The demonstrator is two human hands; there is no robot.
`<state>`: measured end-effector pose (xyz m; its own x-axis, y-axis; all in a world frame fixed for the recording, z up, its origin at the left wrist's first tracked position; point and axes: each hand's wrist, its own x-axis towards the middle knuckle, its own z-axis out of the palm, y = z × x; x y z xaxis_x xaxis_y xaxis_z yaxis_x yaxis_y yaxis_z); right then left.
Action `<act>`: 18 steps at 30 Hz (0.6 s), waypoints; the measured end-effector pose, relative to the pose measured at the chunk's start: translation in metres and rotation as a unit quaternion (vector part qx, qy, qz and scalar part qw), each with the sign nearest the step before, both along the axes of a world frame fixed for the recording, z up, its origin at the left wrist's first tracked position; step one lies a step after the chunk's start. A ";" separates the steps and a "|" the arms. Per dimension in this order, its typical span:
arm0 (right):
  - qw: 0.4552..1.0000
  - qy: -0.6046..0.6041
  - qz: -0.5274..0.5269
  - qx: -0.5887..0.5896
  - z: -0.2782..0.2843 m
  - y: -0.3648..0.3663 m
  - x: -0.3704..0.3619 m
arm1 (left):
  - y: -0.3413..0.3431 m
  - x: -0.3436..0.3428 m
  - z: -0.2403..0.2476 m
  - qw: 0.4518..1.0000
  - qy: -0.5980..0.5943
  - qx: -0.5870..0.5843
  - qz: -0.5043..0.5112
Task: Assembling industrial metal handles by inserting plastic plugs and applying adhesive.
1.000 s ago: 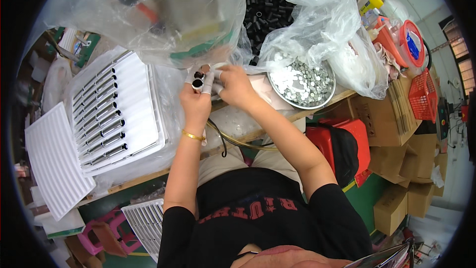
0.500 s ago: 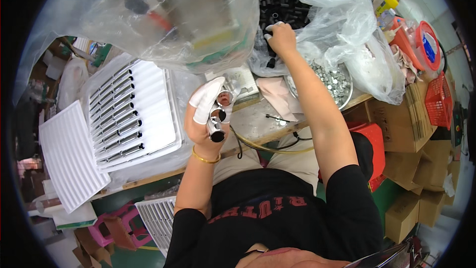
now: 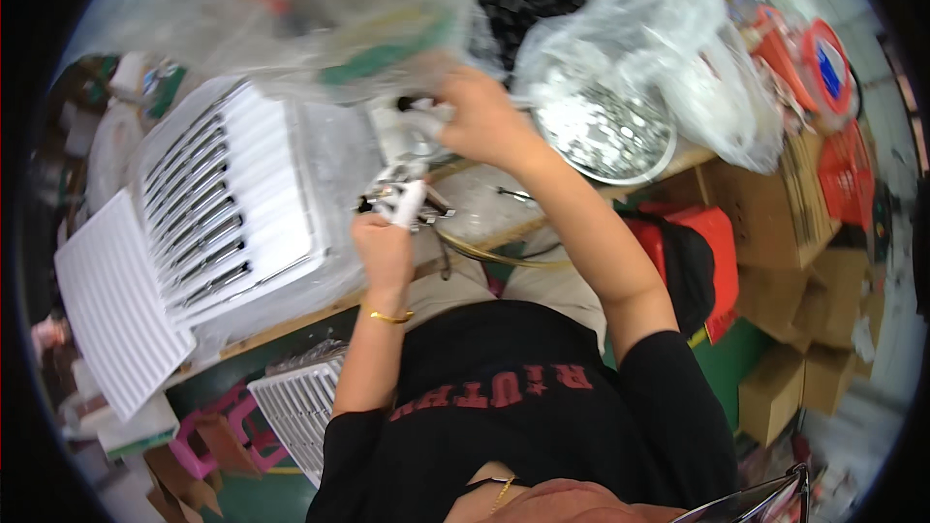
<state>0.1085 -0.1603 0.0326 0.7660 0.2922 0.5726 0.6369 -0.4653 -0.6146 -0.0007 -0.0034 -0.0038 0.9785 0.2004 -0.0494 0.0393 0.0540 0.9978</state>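
Observation:
My left hand (image 3: 384,244), with white coverings on its fingers, is closed around several short chrome tubes (image 3: 436,207) at the bench's front. Just beyond it, my right hand (image 3: 484,121) reaches in with fingers together. A small black cylindrical cap (image 3: 405,104) shows at its fingertips; motion blurs this hand. More black caps (image 3: 533,0) fill a clear plastic bag farther back. To the left, a white ribbed tray (image 3: 281,160) carries a row of chrome tubes (image 3: 215,203) with black ends.
A round metal bowl (image 3: 630,174) of small shiny parts stands right of my right forearm. An empty ribbed tray (image 3: 121,305) leans at the left edge. Plastic sheeting (image 3: 368,0) hangs over the back. Cardboard boxes (image 3: 765,203) and a red basket (image 3: 845,174) are at the right.
My right hand has come out of the bag of black caps, moving left and nearer to my left hand, with a black cap. My left hand has turned the chrome tubes sideways.

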 end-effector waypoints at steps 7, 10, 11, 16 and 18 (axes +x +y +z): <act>0.987 0.146 0.007 -0.065 0.021 -0.020 -0.035 | -0.006 -0.008 0.013 0.993 -0.027 -0.118 0.010; 0.978 0.164 -0.126 0.006 -0.016 -0.094 -0.038 | 0.004 -0.011 0.014 0.996 -0.039 -0.081 -0.022; 0.952 0.238 -0.194 -0.007 -0.021 -0.124 -0.042 | 0.006 -0.009 0.011 0.996 -0.028 -0.076 -0.020; 0.883 0.328 -0.288 -0.175 -0.037 -0.169 -0.059 | 0.002 -0.007 0.004 0.993 -0.019 -0.113 -0.022; 0.877 0.331 -0.287 -0.200 -0.036 -0.159 -0.063 | -0.006 -0.011 0.005 0.994 -0.030 -0.103 -0.024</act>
<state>0.0458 -0.3196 -0.0032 0.9784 -0.1735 -0.1125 -0.2063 -0.8548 -0.4762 -0.0112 -0.0092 0.0014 0.9890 0.1455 -0.0255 -0.0129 0.2566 0.9664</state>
